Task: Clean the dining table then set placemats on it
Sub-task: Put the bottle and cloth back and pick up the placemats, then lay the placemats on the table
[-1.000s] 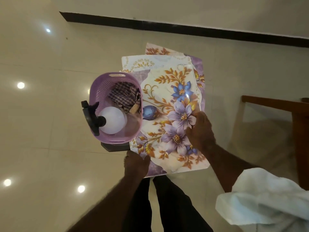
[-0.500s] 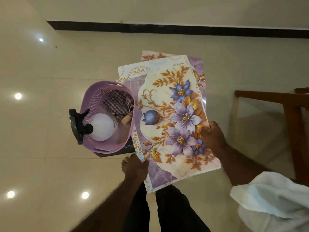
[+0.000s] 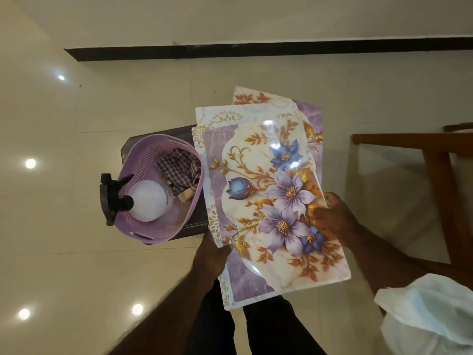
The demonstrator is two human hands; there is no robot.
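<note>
Two hands hold a stack of placemats [image 3: 276,201] above the glossy floor [image 3: 64,252]. Nearest, the left hand [image 3: 210,254] pinches the stack's near left edge, its grip closed on the mats. The right hand [image 3: 332,216] clasps the right edge, thumb pressed on the top mat's flower print, so its grip is closed on the mats too. Just left of the stack, a purple basket [image 3: 189,208] sits on a small dark stool [image 3: 190,226], holding a spray bottle [image 3: 143,201] and a checked cloth [image 3: 179,167]. Farther right stands the wooden desk [image 3: 414,142], well apart from the mats.
</note>
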